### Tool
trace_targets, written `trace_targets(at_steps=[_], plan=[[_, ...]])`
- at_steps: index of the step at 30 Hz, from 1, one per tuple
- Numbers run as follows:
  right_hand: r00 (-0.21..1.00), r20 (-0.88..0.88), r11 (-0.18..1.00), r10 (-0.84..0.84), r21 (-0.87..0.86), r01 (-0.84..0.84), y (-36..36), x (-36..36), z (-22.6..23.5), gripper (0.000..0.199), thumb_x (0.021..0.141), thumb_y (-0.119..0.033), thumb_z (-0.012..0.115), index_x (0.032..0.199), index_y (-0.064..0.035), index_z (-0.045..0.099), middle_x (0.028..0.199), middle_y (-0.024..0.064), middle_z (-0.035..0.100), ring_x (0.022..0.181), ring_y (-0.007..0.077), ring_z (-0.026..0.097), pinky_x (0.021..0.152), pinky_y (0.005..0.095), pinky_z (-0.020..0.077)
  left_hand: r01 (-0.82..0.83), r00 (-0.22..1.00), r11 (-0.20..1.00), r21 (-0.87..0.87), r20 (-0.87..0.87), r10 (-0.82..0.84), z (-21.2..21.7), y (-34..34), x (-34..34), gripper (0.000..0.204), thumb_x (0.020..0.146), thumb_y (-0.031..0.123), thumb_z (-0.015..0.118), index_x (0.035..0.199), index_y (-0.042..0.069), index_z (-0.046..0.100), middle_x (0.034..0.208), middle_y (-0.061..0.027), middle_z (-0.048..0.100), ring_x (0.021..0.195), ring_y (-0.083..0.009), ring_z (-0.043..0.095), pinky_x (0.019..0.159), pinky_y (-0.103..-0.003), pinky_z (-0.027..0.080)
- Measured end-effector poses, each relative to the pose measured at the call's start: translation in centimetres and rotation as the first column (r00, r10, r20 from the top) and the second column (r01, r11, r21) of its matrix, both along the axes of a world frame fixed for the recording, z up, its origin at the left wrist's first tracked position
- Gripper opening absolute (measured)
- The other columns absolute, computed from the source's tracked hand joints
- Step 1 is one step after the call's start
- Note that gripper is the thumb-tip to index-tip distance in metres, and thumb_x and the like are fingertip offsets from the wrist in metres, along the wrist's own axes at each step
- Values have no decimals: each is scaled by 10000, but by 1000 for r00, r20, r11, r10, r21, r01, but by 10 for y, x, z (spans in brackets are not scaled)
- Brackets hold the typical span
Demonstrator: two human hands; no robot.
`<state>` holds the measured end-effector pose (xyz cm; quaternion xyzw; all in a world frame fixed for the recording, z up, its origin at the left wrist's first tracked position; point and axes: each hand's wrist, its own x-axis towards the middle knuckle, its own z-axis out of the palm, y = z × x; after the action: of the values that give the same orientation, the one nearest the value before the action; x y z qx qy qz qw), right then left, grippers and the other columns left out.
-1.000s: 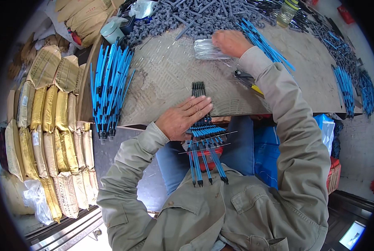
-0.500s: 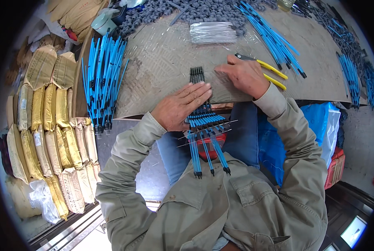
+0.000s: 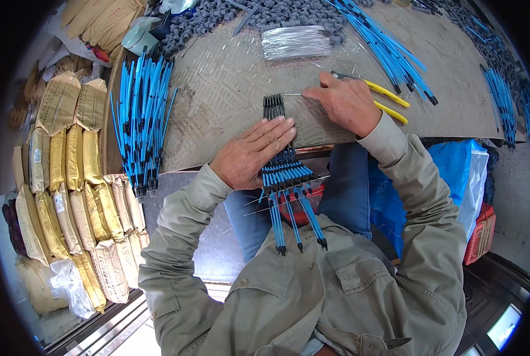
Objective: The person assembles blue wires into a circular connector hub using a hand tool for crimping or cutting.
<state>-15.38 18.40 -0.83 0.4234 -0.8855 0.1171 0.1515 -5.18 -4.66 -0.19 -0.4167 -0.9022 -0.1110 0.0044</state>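
Observation:
A flat row of blue rods with black end pieces (image 3: 289,174) reaches from the table edge down over my lap, joined crosswise by thin metal wires. My left hand (image 3: 254,149) lies on the row with its fingers stretched flat, covering its middle. Beyond the fingertips the black ends (image 3: 273,107) stand side by side on the table. Pinched in my right hand (image 3: 351,107) is a thin metal wire (image 3: 292,94), its far end meeting those black ends. Pliers with yellow handles (image 3: 390,95) rest on the table beside my right hand, their jaws partly hidden by it.
A stack of metal wires (image 3: 296,43) lies ahead, before a heap of grey plastic pieces (image 3: 303,13). Bundled blue rods (image 3: 140,113) hang over the left table edge; more rods (image 3: 389,50) lie at the far right. Packed bags (image 3: 69,160) are stacked on the left.
A thin wire now shows between my right fingertips and the black rod ends. My right hand has shifted slightly; my left hand stays flat on the row. The view has moved a little.

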Motion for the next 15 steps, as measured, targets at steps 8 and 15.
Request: trace_targets(at_steps=[8, 15], plan=[[999, 27, 999, 28, -34, -27, -4, -8, -1, 199, 791, -129, 523, 919, -202, 656, 749, 69, 506, 596, 279, 571, 515, 393, 420, 0, 1000, 1000, 15, 0, 0, -2, -1, 0, 967, 544, 221, 747, 1367, 30, 276, 1419, -132, 286, 1314, -274, 282, 1073, -389, 246], [998, 47, 998, 46, -48, -44, 0, -9, 2, 201, 791, -126, 529, 928, -200, 657, 740, 63, 498, 618, 274, 572, 517, 389, 417, 12, 999, 997, 72, 34, -14, -4, -2, 2, 985, 527, 186, 748, 1368, 19, 264, 1420, -132, 285, 1317, -264, 279, 1082, -386, 237]])
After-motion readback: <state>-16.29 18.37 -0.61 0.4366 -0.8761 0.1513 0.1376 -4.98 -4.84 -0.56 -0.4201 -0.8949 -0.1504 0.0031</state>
